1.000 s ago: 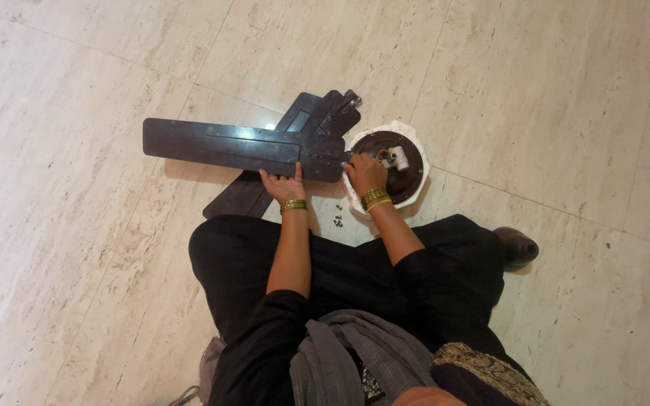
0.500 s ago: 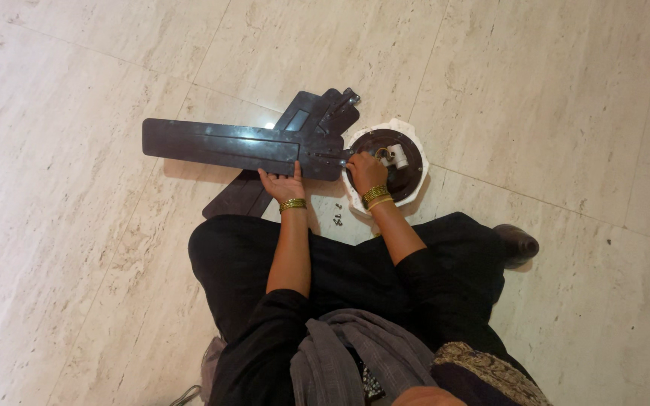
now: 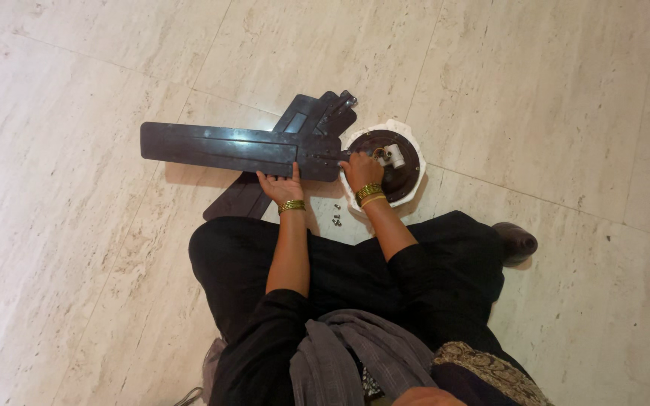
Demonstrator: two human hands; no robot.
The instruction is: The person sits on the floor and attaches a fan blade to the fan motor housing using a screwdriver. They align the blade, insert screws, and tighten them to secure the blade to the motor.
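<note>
The person sits on a pale stone floor [image 3: 114, 301], legs in black cloth, with a dark round motor [image 3: 394, 165] lying on the floor just beyond the knees. The motor rests in a white scalloped tray [image 3: 415, 197] whose rim shows around it, and a short white shaft [image 3: 395, 156] stands at the motor's middle. A long dark blade [image 3: 220, 147] reaches out from the motor's left side, flat and level above the floor, its wide bracket end touching the motor's edge. The left hand [image 3: 281, 185] is at the near edge of the blade close to the motor, fingers laid flat and spread against it, thumb up, pressing rather than clasping. The right hand [image 3: 361, 171] lies on the motor's left rim where the blade meets it, fingers curled down; whether they pinch anything there cannot be made out. Both wrists carry gold bangles. 2 more blades [image 3: 306, 120] lie stacked on the floor under the first, slanting away from the motor toward the left knee. A few small dark screws [image 3: 336, 219] lie on the floor just beside the tray's near edge, between the 2 forearms. A dark shoe [image 3: 514, 242] sits to the right of the motor, near the right knee.
</note>
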